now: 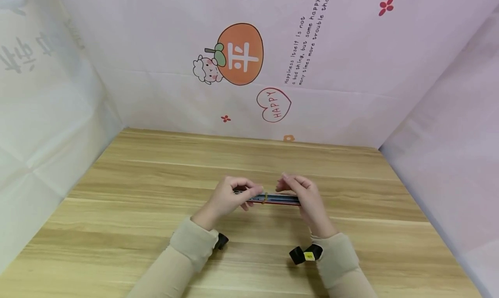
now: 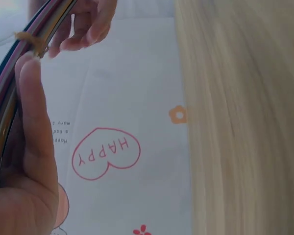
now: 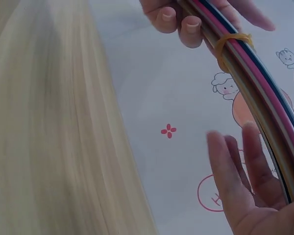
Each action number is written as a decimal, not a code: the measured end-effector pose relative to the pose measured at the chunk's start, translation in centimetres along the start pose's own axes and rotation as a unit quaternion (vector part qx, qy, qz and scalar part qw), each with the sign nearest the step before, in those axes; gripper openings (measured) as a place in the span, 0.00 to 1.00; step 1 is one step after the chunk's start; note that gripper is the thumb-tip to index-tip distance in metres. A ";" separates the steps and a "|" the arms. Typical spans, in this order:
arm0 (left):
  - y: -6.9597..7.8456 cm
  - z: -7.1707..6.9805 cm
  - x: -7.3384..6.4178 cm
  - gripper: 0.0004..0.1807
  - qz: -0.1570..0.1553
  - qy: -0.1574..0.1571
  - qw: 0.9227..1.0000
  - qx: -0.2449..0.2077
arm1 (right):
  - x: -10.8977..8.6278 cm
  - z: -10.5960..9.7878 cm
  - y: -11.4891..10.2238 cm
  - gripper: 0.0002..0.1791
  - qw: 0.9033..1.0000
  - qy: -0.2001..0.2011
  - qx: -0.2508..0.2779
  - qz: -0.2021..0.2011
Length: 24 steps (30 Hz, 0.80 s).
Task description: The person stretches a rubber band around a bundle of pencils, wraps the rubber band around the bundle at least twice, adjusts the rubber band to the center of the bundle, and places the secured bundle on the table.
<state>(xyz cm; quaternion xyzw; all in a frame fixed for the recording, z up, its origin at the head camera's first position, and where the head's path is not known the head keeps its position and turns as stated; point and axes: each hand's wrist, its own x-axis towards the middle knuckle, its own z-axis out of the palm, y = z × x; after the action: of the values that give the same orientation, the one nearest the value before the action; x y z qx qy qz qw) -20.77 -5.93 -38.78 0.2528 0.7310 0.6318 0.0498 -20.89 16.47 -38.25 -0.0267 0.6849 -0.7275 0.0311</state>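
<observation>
A slim bundle of pencils (image 1: 283, 199) in blue, pink, brown and other colours lies crosswise between both hands above the table. Round its middle goes a yellowish rubber band (image 3: 244, 37). My left hand (image 1: 225, 199) grips the left part, its thumb along the bundle with the tip right by the band in the left wrist view. At the right end, the bundle runs past the base of my right hand (image 1: 311, 202). That hand's fingers (image 3: 223, 164) stand loosely extended, apart from the bundle in the right wrist view. The left end is partly hidden by my left hand.
The hands are over a wood-grain table (image 1: 136, 211). Behind it rises a pale printed cloth (image 1: 167, 94) with orange fruit and a heart; plain-looking cloth (image 1: 35, 129) hangs at the left. Black wrist cameras (image 1: 298, 255) sit below the beige cuffs.
</observation>
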 end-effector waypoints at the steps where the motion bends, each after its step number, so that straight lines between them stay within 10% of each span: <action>1: 0.0 -0.1 0.0 0.08 0.002 -0.007 1.000 0.008 | 0.0 0.0 0.0 0.12 1.000 -0.012 -0.011 0.008; 8: 0.2 -1.4 -0.1 0.13 0.014 -0.074 0.993 0.093 | -0.2 -1.0 -0.2 0.13 0.987 -0.124 -0.089 0.060; 12: 0.7 -1.9 -0.1 0.14 0.068 -0.091 0.976 0.185 | -0.2 -1.7 -0.3 0.07 0.974 -0.201 -0.088 0.058; 20: 1.8 -1.5 -0.3 0.12 0.203 -0.082 0.876 0.430 | -0.3 -1.7 -0.6 0.03 0.967 -0.230 -0.087 0.072; 24: 1.8 -0.6 -0.4 0.14 0.234 -0.073 0.858 0.452 | -0.4 -1.3 -0.3 0.04 0.968 -0.226 -0.090 0.069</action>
<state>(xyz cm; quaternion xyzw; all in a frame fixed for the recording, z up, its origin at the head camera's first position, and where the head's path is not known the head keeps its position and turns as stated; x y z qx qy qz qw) -20.14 -6.52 -37.06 0.4565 0.8499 0.2042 -0.1657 -20.60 17.76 -38.08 -0.1454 0.7226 -0.6344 0.2327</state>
